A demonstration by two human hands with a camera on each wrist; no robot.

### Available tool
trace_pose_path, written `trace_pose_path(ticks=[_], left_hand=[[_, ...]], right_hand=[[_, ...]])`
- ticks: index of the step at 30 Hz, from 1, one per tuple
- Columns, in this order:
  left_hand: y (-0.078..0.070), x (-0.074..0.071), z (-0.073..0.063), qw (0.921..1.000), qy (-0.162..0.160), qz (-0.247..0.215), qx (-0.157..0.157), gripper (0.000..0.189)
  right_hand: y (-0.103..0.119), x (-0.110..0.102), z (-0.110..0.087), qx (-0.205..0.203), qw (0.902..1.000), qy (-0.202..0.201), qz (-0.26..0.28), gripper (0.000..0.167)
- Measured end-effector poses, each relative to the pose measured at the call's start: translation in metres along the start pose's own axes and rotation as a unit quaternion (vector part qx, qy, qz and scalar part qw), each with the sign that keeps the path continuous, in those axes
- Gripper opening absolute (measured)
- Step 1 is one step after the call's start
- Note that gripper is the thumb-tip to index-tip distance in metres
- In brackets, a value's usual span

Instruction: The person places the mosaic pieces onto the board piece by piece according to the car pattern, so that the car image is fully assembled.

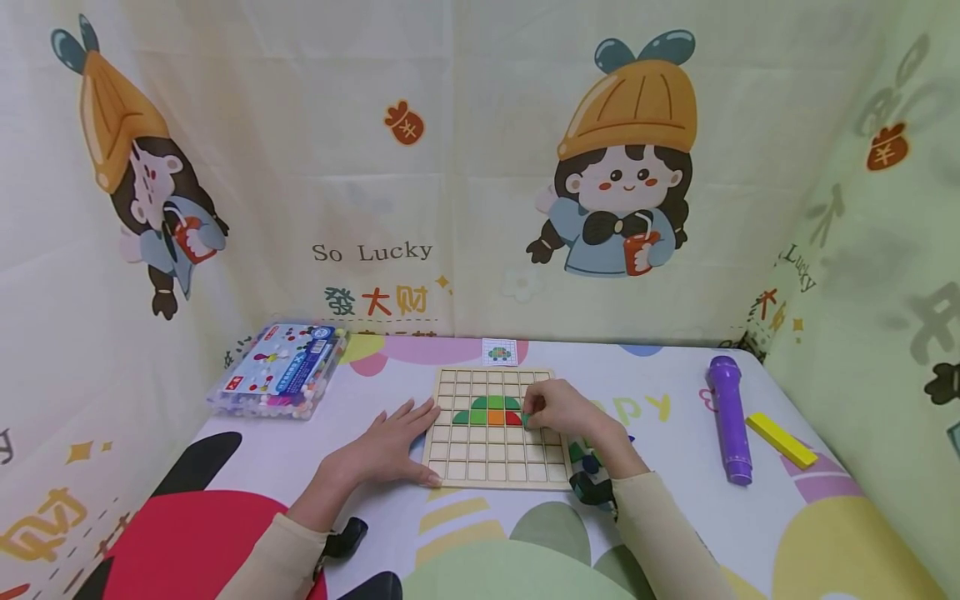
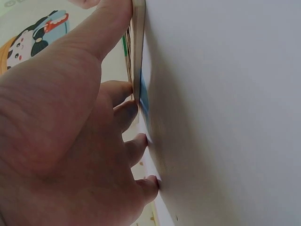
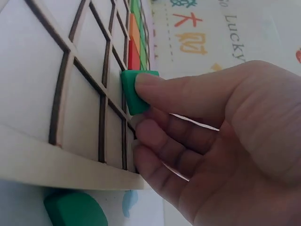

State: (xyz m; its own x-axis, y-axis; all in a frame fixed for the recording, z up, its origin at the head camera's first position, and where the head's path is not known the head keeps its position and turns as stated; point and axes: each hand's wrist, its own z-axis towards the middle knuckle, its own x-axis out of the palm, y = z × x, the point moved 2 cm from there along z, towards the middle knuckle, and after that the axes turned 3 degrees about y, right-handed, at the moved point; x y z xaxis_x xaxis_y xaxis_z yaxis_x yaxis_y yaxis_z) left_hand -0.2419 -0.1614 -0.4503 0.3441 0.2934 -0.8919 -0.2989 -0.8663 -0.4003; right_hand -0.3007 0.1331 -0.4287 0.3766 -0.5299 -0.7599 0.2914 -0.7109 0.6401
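Note:
A wooden grid board (image 1: 487, 471) lies on the table, with green tiles (image 1: 480, 402), an orange tile (image 1: 496, 416) and a red tile (image 1: 513, 417) set in its cells. My right hand (image 1: 558, 410) pinches a dark green tile (image 3: 134, 101) between thumb and fingers, right beside the red one. In the right wrist view that tile is tilted, close over the grid. My left hand (image 1: 386, 446) spreads its fingers along the board's left edge; the thumb touches the near left corner and the other fingertips rest near the rim and tabletop.
Behind the board lies a small picture card (image 1: 499, 352). A clear plastic box (image 1: 277, 371) stands back left. To the right are a purple cylinder (image 1: 729, 421) and a yellow bar (image 1: 782, 440). A loose dark green tile (image 3: 75, 209) lies beside the board's right edge.

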Motion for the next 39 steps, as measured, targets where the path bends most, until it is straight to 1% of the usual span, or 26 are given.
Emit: trace_pose_path(ticks=[3, 8, 11, 16, 22, 30, 35, 39], left_hand=[[0.000, 0.000, 0.000, 1.0000, 0.000, 0.001, 0.001, 0.113], [0.000, 0.000, 0.000, 1.0000, 0.002, 0.005, -0.001, 0.113], [0.000, 0.000, 0.000, 1.0000, 0.002, 0.005, -0.003, 0.113], [0.000, 0.001, 0.000, 1.0000, 0.002, 0.003, -0.004, 0.113], [0.002, 0.002, 0.002, 1.0000, -0.001, 0.004, -0.003, 0.114], [0.002, 0.001, 0.003, 1.0000, -0.001, 0.007, -0.002, 0.114], [0.000, 0.000, 0.002, 1.0000, 0.005, 0.003, 0.003, 0.113], [-0.001, -0.001, -0.001, 1.0000, 0.006, -0.001, 0.004, 0.113]], right_hand=[[-0.002, -0.002, 0.000, -0.004, 0.9998, -0.013, 0.012, 0.011], [-0.006, -0.003, 0.001, 0.014, 0.9987, -0.042, 0.026, 0.009], [-0.006, -0.002, 0.002, 0.016, 0.9987, -0.046, 0.017, 0.010], [-0.001, 0.001, 0.001, 0.005, 0.9991, -0.036, -0.019, 0.014], [0.001, 0.002, 0.000, 0.011, 0.9982, -0.031, -0.050, 0.019], [0.000, -0.005, -0.003, 0.012, 0.9991, -0.026, -0.031, 0.008], [-0.006, -0.011, -0.008, 0.017, 0.9996, -0.016, -0.012, 0.004], [-0.011, -0.018, -0.015, 0.002, 0.9999, -0.005, -0.012, 0.004]])
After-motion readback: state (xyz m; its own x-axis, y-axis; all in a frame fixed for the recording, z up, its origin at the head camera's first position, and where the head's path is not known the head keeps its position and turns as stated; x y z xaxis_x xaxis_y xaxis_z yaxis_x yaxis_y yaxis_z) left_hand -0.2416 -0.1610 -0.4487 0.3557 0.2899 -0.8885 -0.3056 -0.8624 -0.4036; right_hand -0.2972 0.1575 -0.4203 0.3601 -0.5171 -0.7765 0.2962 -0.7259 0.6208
